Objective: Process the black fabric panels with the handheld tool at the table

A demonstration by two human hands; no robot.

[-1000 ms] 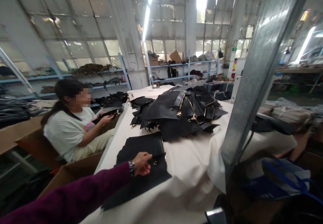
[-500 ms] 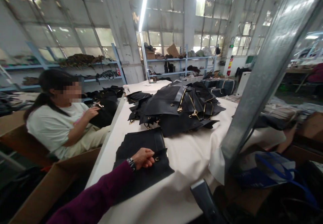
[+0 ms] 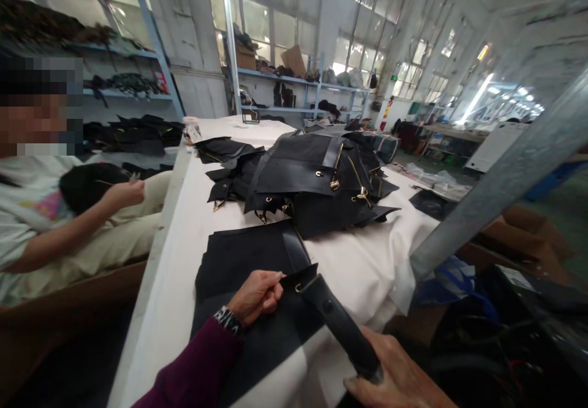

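Note:
A black bag panel (image 3: 248, 249) with a leather strip and gold trim lies on the white-covered table. My left hand (image 3: 257, 294) is closed on a flap edge of this panel, thumb and fingers pinched, lifting it slightly beside a gold ring (image 3: 298, 287). From the lower right, my right hand (image 3: 390, 365) grips a long black hand-held tool (image 3: 340, 319) with a round button and a flat end. The tool's far end is right at the gold ring; whether it touches the panel I cannot tell.
A pile of black bag panels (image 3: 298, 175) with gold clasps stands behind, on the white table cover (image 3: 340, 261). A slanted metal post (image 3: 487, 187) rises at the right. A co-worker (image 3: 41, 212) sits at the left, holding a black piece. Cardboard boxes (image 3: 528, 230) stand at right.
The right hand has come into view, and the black tool has moved up and left to the gold ring. The left hand still pinches the flap. The camera view has shifted.

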